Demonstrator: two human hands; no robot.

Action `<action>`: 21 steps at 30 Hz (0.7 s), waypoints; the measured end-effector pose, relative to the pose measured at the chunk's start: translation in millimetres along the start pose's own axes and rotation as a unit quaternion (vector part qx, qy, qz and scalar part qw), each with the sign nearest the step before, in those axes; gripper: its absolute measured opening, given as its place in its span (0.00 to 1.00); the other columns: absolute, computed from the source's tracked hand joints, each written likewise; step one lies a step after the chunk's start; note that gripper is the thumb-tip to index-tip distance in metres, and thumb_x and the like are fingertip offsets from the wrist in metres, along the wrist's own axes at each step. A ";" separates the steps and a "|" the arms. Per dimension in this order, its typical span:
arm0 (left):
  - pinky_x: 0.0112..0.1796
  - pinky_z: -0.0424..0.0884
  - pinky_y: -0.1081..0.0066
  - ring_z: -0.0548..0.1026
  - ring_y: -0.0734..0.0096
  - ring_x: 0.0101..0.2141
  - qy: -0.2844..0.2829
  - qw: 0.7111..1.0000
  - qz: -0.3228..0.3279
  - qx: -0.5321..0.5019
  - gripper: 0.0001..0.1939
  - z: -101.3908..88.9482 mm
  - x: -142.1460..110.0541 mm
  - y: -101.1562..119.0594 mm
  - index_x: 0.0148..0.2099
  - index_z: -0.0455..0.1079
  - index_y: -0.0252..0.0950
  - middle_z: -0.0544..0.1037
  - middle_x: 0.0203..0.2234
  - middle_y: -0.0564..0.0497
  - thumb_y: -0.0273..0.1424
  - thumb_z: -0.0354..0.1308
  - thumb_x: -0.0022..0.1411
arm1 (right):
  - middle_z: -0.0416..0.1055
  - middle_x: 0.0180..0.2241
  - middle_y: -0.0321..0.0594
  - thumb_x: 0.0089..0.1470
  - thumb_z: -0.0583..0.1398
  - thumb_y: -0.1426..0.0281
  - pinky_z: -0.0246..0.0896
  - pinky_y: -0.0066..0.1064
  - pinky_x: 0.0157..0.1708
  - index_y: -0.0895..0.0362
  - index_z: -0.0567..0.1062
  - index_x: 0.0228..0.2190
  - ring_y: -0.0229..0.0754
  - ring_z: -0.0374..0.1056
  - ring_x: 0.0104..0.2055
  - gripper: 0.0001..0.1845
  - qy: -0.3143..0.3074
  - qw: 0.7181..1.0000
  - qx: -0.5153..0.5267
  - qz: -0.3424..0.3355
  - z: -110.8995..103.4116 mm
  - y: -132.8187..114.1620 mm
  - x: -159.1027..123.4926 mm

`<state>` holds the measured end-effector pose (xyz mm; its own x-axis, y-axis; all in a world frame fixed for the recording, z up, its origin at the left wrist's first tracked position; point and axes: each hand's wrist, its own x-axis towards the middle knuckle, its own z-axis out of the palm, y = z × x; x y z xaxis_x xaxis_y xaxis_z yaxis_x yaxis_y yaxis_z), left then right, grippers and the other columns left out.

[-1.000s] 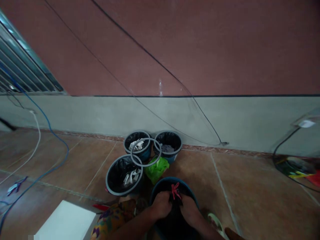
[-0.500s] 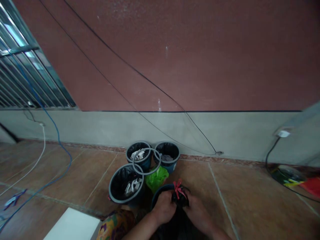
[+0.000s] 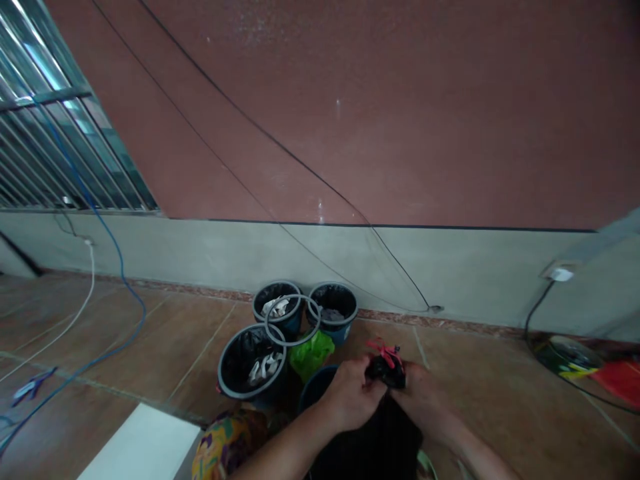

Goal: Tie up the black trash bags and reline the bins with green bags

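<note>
Brown tiled floor meets a red-and-pale wall.

Gathered black bag, pink-tied neck

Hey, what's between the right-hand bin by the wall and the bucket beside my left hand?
A crumpled green bag lies between that bin and the bucket, as the head view shows.

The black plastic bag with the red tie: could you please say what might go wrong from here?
The left hand and right hand hold the black plastic bag by its bunched neck, which might slip or tear. It hangs close to the dark blue bin, whose rim could snag it. The grey plastic ring overlapping the black-lined bins might shift if bumped.
</note>
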<state>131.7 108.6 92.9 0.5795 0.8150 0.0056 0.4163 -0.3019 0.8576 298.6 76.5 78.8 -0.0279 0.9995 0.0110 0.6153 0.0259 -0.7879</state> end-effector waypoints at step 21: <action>0.45 0.71 0.69 0.76 0.67 0.41 0.093 0.982 -0.164 -0.025 0.12 39.5 70.3 -150.1 0.44 0.72 0.36 0.79 0.39 0.48 0.27 0.52 0.59 | 0.79 0.40 0.58 0.58 0.52 0.65 0.66 0.38 0.39 0.59 0.80 0.39 0.56 0.76 0.45 0.19 0.028 0.933 -0.281 0.225 -46.1 200.0 155.5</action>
<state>137.7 191.7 -55.8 0.2795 0.9422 -0.1848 0.5218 0.0125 0.8530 453.6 237.8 -48.6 0.3636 0.9102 -0.1985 0.8710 -0.4077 -0.2742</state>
